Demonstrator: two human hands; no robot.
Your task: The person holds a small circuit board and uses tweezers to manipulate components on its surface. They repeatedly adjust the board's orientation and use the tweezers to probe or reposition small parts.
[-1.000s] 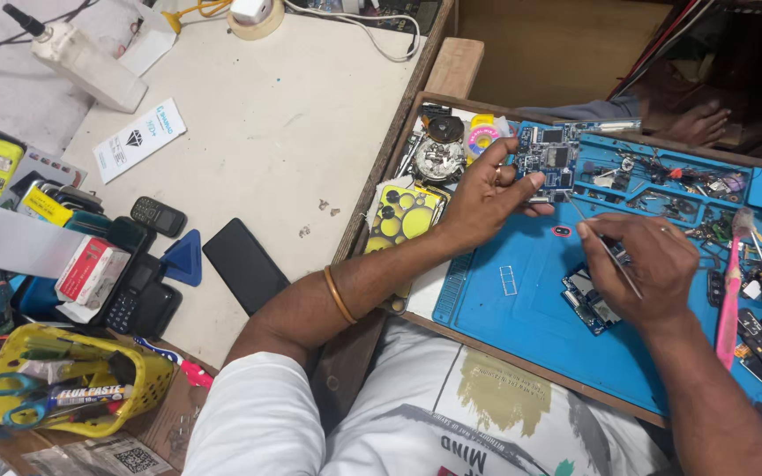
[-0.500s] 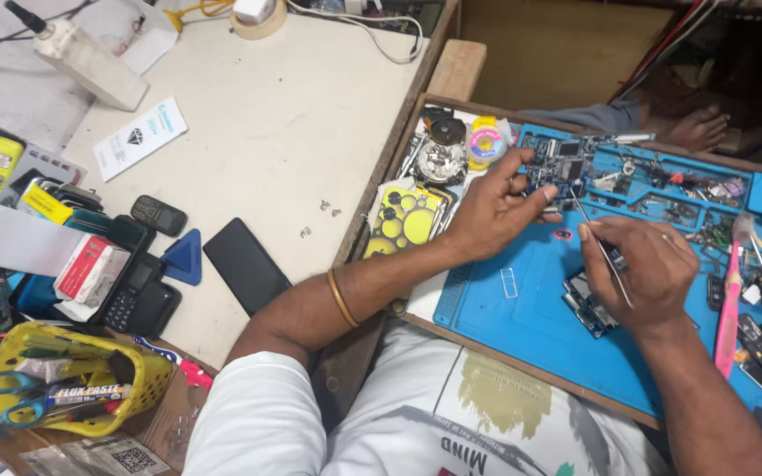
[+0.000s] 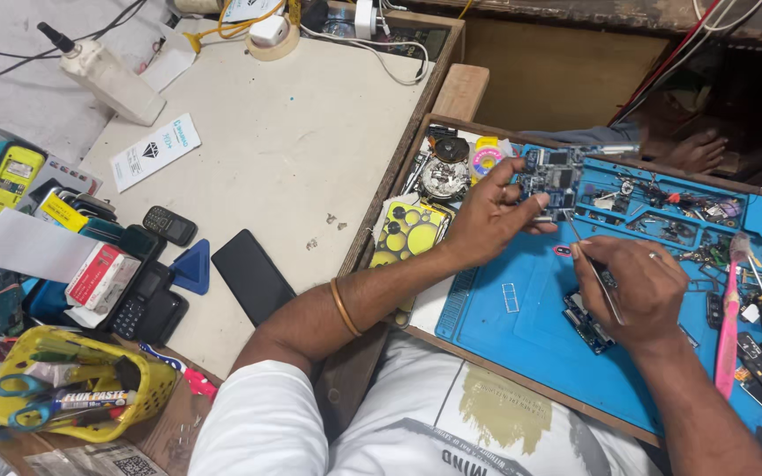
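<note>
Pale and scratched, the big table top (image 3: pixel 293 150) fills the left half of the view, and a blue work mat (image 3: pixel 540 344) in a wooden frame lies on the right. On this mat the left hand (image 3: pixel 487 216) grips a small blue circuit board (image 3: pixel 550 181) between thumb and fingers and holds it a little above the mat's tray section. The right hand (image 3: pixel 641 291) is closed around thin metal tweezers (image 3: pixel 594 264), whose tip reaches up to the lower edge of the board. A second circuit board (image 3: pixel 586 322) lies flat on the mat, partly hidden under the right hand. One pink tool (image 3: pixel 729 317) lies to the right of this hand.

On the table top, one black phone (image 3: pixel 253 275) lies face down, with one blue triangle pick (image 3: pixel 191 269) just beside it. One yellow basket (image 3: pixel 72 392) at the lower left holds scissors and a tube. One white bottle (image 3: pixel 112 79) lies at the upper left. Another person's hand (image 3: pixel 694 150) rests beyond the mat.
</note>
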